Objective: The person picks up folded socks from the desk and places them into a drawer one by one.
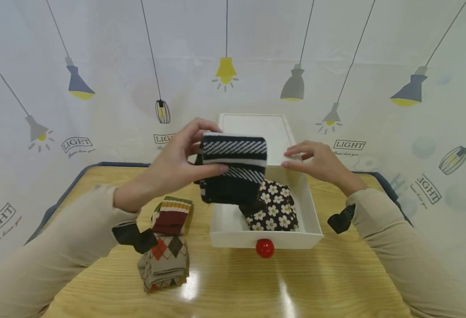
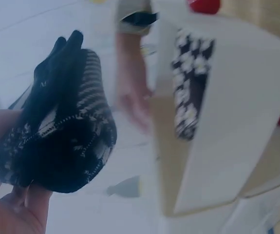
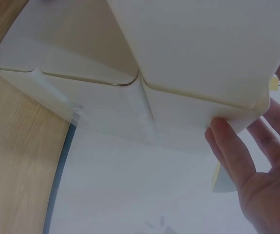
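Left hand [image 1: 175, 163] grasps 1 black-and-white folded bundle [image 1: 241, 187], thumb across the near face and the other fingers behind it. This bundle is raised above the left part of a white drawer [image 1: 233, 240] that stands out from a white cabinet [image 1: 253, 126]. Right hand [image 1: 320, 161] rests its fingers against the right side of the cabinet top, digits loosely extended and clenched on nothing. Inside the drawer lies 1 flowered bundle [image 1: 278, 210], black with white daisies, partly hidden in the head view by the raised bundle. A red knob [image 1: 265, 248] is fixed to the drawer front. Left of the drawer, on the wood-grain surface [image 1: 233, 287], lie 2 further bundles: a striped bundle [image 1: 173, 216] in maroon, cream and green, and, just nearer the person, an argyle bundle [image 1: 169, 260] in beige
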{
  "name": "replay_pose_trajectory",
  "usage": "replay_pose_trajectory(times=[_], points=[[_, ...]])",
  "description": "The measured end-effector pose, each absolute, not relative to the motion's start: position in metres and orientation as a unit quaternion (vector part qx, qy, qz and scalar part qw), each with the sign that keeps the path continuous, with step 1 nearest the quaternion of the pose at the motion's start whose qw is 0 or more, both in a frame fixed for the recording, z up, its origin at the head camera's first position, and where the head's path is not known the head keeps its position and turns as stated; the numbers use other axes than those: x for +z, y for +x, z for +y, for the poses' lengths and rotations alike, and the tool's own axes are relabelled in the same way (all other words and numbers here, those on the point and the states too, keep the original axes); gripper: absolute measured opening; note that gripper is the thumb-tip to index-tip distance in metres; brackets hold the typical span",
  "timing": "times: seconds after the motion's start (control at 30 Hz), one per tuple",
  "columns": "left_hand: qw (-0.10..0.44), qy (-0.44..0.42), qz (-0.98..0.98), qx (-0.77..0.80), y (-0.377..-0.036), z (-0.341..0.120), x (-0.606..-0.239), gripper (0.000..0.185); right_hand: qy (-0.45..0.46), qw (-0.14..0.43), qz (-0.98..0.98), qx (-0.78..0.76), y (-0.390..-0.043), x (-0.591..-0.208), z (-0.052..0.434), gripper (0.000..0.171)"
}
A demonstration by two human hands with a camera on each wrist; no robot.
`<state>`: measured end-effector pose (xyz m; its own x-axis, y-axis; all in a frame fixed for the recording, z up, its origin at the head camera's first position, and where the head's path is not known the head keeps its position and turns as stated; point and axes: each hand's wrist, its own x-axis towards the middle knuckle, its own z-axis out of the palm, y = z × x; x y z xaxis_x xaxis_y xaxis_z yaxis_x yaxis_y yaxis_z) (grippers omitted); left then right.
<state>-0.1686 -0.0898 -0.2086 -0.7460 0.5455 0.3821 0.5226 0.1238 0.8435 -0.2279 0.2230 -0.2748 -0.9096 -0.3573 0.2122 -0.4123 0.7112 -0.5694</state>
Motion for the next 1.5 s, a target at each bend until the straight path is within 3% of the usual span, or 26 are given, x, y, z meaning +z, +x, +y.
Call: replay_pose_trajectory(times=[0.2, 0.8, 1.5], points=[[0.075, 0.343, 0.780, 0.518, -0.172, -0.066, -0.226, 0.048, 0.219, 0.045, -0.921, 0.319, -0.230, -0.274, 0.222, 0.038], [0.161, 0.317, 0.856, 0.374, -0.185, -0.044, -0.254, 0.050, 0.219, 0.051, -0.922, 0.316, -0.230, -0.275, 0.224, 0.037], [0.147, 0.371, 0.880, 0.258, -0.192, -0.039, -0.255, 0.050, 0.223, 0.045, -0.918, 0.324, -0.229, -0.274, 0.225, 0.036]])
